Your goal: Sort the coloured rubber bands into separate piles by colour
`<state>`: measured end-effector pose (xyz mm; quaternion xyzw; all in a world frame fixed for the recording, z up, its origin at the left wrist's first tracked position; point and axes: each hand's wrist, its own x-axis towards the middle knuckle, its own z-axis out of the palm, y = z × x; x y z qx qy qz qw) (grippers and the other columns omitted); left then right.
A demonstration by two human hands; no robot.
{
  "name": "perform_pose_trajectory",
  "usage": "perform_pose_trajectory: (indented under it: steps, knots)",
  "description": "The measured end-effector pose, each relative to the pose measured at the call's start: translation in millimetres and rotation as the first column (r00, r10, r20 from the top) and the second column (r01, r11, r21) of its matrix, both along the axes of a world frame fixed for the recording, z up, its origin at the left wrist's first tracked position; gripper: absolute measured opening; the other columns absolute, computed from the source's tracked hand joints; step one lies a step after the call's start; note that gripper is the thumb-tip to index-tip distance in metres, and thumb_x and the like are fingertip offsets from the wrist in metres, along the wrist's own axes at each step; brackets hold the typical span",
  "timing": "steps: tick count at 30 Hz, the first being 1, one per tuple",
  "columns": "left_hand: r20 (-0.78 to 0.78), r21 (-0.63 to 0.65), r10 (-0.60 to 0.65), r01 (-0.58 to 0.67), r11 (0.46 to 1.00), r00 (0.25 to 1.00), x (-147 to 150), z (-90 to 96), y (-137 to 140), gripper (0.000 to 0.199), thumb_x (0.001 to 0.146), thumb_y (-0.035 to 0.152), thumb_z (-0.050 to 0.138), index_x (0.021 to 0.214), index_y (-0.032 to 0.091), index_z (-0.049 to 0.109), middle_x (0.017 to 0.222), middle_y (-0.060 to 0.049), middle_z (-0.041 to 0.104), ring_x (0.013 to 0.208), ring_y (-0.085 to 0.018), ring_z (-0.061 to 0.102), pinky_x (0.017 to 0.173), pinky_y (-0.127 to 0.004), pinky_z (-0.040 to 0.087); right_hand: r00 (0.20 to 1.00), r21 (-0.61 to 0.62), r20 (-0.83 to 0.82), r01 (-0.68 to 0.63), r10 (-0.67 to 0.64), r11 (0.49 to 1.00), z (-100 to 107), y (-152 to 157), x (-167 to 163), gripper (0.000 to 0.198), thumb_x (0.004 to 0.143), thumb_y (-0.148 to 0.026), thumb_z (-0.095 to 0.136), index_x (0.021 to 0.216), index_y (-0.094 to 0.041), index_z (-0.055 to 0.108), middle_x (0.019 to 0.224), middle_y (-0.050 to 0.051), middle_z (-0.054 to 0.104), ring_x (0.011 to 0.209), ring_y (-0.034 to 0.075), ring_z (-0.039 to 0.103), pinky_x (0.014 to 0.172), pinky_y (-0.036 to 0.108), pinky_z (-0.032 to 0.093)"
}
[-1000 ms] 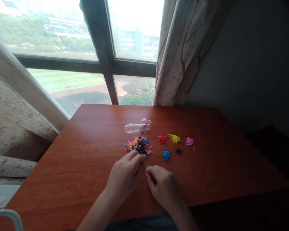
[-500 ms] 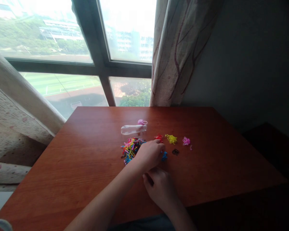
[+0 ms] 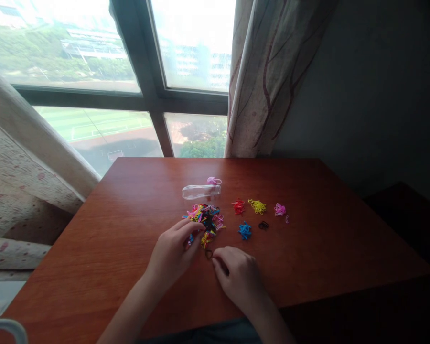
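My left hand [image 3: 174, 247] is at the near left edge of a mixed pile of small coloured plastic loops [image 3: 211, 217]. Its thumb and forefinger curve over the pile with a small gap between them, and I see nothing held there. My right hand [image 3: 238, 274] rests on the table just in front of the pile. Thumb and forefinger are pinched on a black loop [image 3: 209, 254] that sticks out to the left of the fingertips. Its other fingers are curled under and partly hidden.
Separate heaps lie to the right: red loops [image 3: 238, 207], yellow loops [image 3: 258, 206], pink loops [image 3: 280, 209], blue loops [image 3: 244, 231] and black loops [image 3: 263, 225]. Behind the pile a clear bottle [image 3: 200, 192] lies on its side by a pink cap [image 3: 214, 180]. The wooden table [image 3: 318, 248] meets a window.
My left hand has drawn back leftward from beside the red and blue heaps to the mixed pile, uncovering the blue heap and the black loop. My right hand has stayed nearly in place.
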<state>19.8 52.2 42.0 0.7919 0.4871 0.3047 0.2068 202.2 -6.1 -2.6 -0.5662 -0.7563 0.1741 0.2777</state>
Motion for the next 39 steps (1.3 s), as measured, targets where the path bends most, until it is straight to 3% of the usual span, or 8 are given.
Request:
perform_pose_trajectory:
  steps: [3,12,25,39]
  knots:
    - [0.023,-0.013,0.058,-0.057,0.998,0.998,-18,-8.6,-12,0.015,0.092,0.025,0.052,0.092,0.020,0.066,0.073,0.001,0.062,0.057,-0.011,0.052,0.057,-0.022,0.042,1.000,-0.011,0.014,0.011,-0.011,1.000,1,2,-3,0.009,0.088,-0.017,0.059,0.082,-0.024,0.061,0.076,-0.002,0.067,0.070,0.015,0.061,0.064,0.024,0.036]
    - [0.032,-0.061,0.089,-0.087,0.994,0.995,-29,-30.3,-29,0.016,0.093,0.025,0.049,0.094,0.020,0.065,0.075,0.000,0.062,0.064,-0.012,0.056,0.061,-0.023,0.044,1.000,-0.015,-0.005,0.029,-0.029,0.999,-1,15,-11,0.011,0.087,-0.015,0.059,0.083,-0.024,0.063,0.077,-0.001,0.068,0.072,0.016,0.063,0.065,0.024,0.037]
    - [-0.079,-0.090,0.066,-0.073,0.993,0.995,-27,-36.1,-35,0.019,0.094,0.024,0.047,0.102,0.023,0.064,0.086,-0.001,0.065,0.073,-0.014,0.062,0.066,-0.024,0.047,0.996,0.023,-0.033,0.087,-0.086,0.996,-1,21,-19,0.010,0.089,-0.026,0.062,0.079,-0.022,0.062,0.064,-0.002,0.060,0.060,0.014,0.056,0.061,0.024,0.035]
    - [-0.083,-0.095,0.073,-0.081,0.992,0.994,-26,-34.4,-35,0.019,0.093,0.023,0.048,0.099,0.023,0.066,0.084,-0.001,0.065,0.074,-0.015,0.063,0.066,-0.024,0.046,0.993,0.006,-0.117,0.030,-0.029,1.000,0,16,-16,0.013,0.086,-0.014,0.051,0.084,-0.022,0.061,0.071,0.000,0.063,0.064,0.015,0.057,0.062,0.025,0.035]
